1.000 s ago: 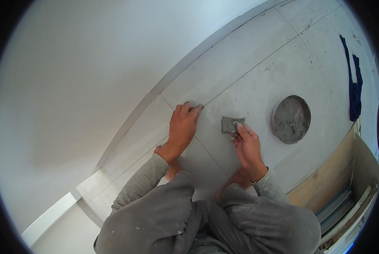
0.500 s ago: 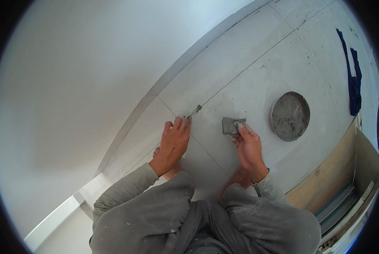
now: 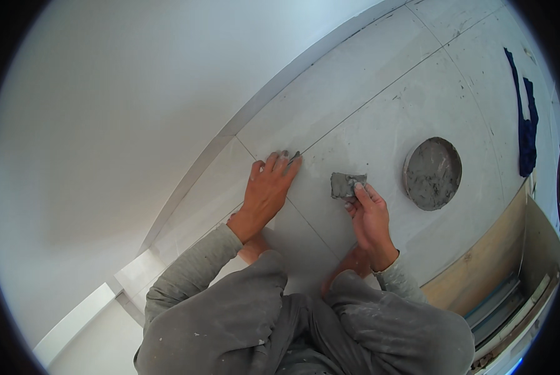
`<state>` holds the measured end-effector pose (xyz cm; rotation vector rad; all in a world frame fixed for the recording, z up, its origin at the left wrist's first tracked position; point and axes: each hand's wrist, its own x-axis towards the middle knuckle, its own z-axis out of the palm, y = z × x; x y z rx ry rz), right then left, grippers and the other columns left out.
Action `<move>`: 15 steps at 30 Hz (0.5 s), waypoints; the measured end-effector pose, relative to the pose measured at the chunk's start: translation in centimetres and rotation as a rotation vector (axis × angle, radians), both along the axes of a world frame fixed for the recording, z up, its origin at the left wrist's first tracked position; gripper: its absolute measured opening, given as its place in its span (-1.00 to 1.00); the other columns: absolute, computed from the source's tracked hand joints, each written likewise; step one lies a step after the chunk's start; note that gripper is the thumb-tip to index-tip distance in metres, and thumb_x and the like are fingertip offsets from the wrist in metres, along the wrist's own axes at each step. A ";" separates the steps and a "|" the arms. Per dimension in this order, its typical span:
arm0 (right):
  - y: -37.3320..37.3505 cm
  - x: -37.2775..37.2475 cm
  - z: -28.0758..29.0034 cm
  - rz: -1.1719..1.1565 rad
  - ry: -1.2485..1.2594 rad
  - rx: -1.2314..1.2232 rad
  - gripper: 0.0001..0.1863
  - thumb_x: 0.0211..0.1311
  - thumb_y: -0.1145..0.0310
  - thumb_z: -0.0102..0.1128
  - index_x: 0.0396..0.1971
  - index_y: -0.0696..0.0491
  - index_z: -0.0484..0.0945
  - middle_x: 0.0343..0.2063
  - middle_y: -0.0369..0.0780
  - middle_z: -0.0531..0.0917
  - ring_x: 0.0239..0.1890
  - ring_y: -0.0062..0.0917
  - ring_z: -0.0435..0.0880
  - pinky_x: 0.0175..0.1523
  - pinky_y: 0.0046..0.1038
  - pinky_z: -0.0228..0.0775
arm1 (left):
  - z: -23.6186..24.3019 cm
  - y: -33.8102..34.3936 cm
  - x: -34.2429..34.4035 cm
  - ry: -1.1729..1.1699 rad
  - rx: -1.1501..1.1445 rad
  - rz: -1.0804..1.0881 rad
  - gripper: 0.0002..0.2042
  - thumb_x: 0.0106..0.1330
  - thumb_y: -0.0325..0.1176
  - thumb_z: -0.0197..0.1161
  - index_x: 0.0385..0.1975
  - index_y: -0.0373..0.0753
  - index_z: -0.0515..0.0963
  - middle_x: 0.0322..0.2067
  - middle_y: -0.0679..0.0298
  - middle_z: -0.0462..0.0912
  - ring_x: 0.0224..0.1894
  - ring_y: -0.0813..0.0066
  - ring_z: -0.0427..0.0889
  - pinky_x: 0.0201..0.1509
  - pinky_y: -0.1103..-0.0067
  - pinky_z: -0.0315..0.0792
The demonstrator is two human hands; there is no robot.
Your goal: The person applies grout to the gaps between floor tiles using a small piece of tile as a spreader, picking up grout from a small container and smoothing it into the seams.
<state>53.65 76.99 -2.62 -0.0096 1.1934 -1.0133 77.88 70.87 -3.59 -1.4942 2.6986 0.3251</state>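
Note:
My left hand [image 3: 265,197] is low over the grey floor tiles, fingers curled at a joint [image 3: 362,104] near where two lines cross. A thin small spatula [image 3: 295,155] pokes out past its fingertips, dark with paste; most of it is hidden by the hand. To the right, my right hand [image 3: 372,219] pinches a small flat scraper, its face covered by a lump of grey grout [image 3: 342,185]. This is held above the tile. A round shallow dish [image 3: 407,172] smeared with more grey grout sits further right.
A white wall [image 3: 124,125] with a grey skirting strip [image 3: 189,181] runs along the left. Dark blue cloth [image 3: 527,144] lies at the far right. Nearer on the right is a wooden board [image 3: 480,259] beside a box of long strips [image 3: 499,306]. Crumbs dot the tiles.
My left hand has shifted slightly up and right along the joint, covering more of the spatula. The right hand, scraper and dish keep nearly the same places.

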 end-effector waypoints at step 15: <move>0.0 -1.1 0.2 -0.034 0.028 -0.008 -0.79 0.53 0.30 0.14 0.00 0.04 0.63 -0.12 -0.36 0.73 -0.14 -0.66 0.64 -0.05 -0.54 0.41 | 1.8 4.4 6.3 -0.184 0.170 -0.046 -0.39 0.21 -0.56 0.17 0.35 -0.12 0.42 0.22 0.04 0.51 0.35 0.14 0.42 0.26 0.23 0.34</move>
